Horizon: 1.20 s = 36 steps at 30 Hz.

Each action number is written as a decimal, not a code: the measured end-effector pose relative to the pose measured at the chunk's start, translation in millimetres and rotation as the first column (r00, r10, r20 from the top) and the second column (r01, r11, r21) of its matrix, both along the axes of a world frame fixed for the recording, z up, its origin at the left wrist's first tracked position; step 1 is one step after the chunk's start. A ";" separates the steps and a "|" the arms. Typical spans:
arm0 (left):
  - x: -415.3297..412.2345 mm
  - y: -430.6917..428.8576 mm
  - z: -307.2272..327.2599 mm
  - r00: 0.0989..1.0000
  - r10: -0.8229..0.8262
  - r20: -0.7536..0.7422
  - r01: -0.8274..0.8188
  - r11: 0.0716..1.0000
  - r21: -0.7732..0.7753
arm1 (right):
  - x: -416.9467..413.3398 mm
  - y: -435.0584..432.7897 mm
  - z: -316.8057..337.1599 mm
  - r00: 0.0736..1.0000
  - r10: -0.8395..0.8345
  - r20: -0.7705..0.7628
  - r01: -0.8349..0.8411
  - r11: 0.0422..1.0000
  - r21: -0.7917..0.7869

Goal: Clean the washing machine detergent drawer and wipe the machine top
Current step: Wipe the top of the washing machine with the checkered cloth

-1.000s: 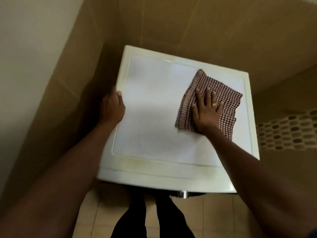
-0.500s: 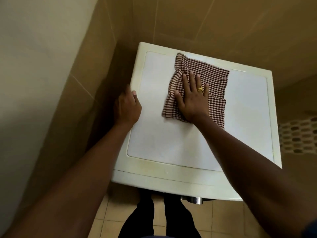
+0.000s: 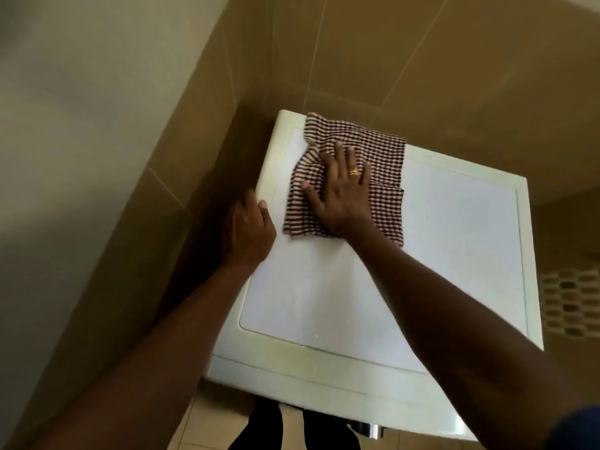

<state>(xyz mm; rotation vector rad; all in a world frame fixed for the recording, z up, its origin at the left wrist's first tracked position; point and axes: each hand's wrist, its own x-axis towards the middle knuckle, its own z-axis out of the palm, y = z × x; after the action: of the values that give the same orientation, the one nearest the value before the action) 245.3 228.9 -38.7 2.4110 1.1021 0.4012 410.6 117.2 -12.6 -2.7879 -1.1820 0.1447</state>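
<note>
Head view: the washing machine top (image 3: 454, 254) is a cream lid with a whiter inset panel, a bit yellowed along the front rim. The brown-and-white checked cloth (image 3: 376, 147) lies rumpled on the back left corner, with its far edge reaching the back rim. The right hand (image 3: 341, 196) is flat on it, fingers spread and straight, gold ring (image 3: 354, 172) showing, pressing down. The left hand (image 3: 248, 228) hooks over the left rim, thumb on top, fingers wrapped over the edge. Compared with a second ago, the cloth and right hand have slid from the right side over to the left corner, and the left hand hasn't budged. The tiled wall (image 3: 357, 60) sits close along the left and back edges. The white panel runs on to the right and front of the cloth.
</note>
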 end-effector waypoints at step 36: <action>-1.5 -7.5 3.3 0.999 0.035 0.016 -0.034 0.996 -0.078 | 26.8 22.5 -2.2 0.996 -0.083 0.013 0.083 0.996 -0.010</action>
<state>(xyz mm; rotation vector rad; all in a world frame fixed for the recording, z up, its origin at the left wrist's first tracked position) 243.7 221.4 -35.5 2.3196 1.1324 0.3822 437.3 139.7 -14.8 -2.8456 -1.0682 0.1269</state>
